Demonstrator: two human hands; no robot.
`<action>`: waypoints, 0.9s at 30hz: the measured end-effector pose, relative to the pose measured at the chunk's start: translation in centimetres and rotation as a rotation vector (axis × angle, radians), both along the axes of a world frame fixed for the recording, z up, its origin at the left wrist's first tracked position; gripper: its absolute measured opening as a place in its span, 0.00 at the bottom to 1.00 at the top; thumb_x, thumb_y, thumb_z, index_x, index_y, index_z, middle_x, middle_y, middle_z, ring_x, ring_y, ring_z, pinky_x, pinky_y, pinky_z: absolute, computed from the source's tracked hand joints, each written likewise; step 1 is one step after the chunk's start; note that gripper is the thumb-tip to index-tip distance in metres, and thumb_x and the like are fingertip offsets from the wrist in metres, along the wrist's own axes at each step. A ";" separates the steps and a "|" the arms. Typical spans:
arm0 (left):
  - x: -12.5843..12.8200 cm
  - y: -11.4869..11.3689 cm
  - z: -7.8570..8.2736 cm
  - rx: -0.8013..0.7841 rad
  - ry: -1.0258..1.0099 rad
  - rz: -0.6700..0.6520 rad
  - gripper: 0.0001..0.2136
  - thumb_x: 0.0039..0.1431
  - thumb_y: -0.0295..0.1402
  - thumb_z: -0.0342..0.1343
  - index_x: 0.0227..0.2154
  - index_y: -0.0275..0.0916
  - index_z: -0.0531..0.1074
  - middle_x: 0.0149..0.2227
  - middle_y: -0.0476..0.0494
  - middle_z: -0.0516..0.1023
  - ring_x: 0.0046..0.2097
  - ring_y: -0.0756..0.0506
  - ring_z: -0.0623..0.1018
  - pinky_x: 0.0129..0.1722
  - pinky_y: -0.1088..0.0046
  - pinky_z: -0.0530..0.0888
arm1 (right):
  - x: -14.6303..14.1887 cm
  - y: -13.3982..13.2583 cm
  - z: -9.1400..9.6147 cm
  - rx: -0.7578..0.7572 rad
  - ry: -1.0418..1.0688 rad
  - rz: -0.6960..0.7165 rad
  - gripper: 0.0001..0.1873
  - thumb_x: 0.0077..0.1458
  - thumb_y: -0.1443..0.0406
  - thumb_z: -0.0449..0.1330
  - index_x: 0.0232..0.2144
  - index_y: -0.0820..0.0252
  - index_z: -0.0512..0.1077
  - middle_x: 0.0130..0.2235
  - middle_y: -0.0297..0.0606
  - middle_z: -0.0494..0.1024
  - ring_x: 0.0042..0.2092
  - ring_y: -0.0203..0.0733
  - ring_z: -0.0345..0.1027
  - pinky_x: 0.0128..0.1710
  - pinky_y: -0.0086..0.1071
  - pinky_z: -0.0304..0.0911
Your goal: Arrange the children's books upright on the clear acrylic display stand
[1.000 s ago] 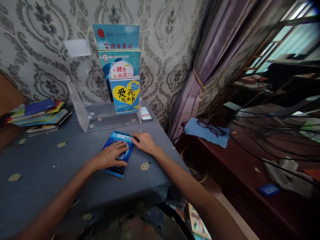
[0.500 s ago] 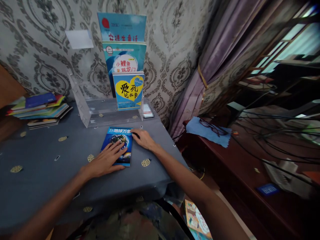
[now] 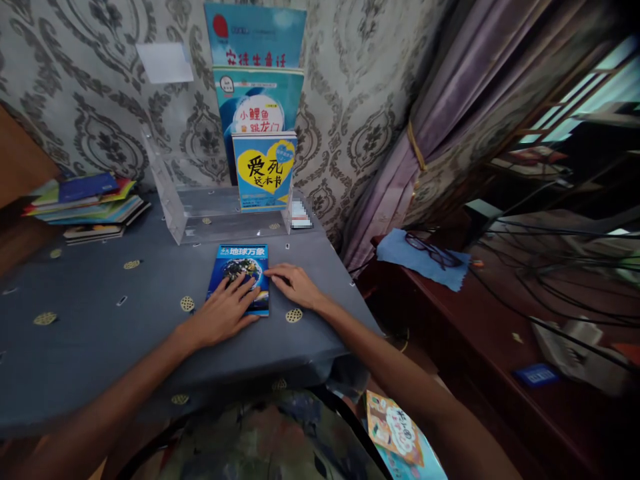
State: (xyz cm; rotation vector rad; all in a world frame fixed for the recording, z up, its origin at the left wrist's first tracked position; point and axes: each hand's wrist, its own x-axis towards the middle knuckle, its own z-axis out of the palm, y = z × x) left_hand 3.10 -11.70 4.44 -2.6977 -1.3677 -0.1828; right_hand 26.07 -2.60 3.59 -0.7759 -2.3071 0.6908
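Resting left hand (image 3: 227,310) on blue book (image 3: 245,265), centre of frame; skew or bent cover possible.
Head view: left fingers spread flat on lower cover, gripping nothing; right hand (image 3: 297,287) loosely bent at book's right edge, can't tell if pinching. Off-centre left pressure could twist book or ruck tablecloth (image 3: 100,347); right fingertips catching cover alone might crease it. Pushing toward upper frame could bump clear stand (image 3: 220,230), jostling its upright books (image 3: 265,175).

L grip (image 3: 227,308) on blue bk (image 3: 244,253), R grip (image 3: 295,285) alongside
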 end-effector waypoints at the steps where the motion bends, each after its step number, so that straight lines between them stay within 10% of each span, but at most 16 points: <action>1: 0.1 -0.1 0.0 0.006 -0.005 -0.001 0.30 0.69 0.54 0.35 0.63 0.41 0.64 0.66 0.37 0.65 0.68 0.36 0.62 0.65 0.50 0.59 | 0.3 -0.7 0.0 -0.014 0.009 0.014 0.17 0.64 0.68 0.53 0.50 0.56 0.77 0.49 0.42 0.81 0.51 0.44 0.73 0.54 0.41 0.66; 27: -0.2 0.5 2.8 -0.171 -0.181 -0.035 0.17 0.70 0.40 0.45 0.49 0.47 0.79 0.53 0.47 0.79 0.57 0.43 0.76 0.56 0.63 0.74 | 1.4 -4.6 0.4 -0.144 0.105 0.078 0.15 0.64 0.66 0.54 0.49 0.58 0.76 0.44 0.41 0.82 0.44 0.41 0.75 0.46 0.34 0.68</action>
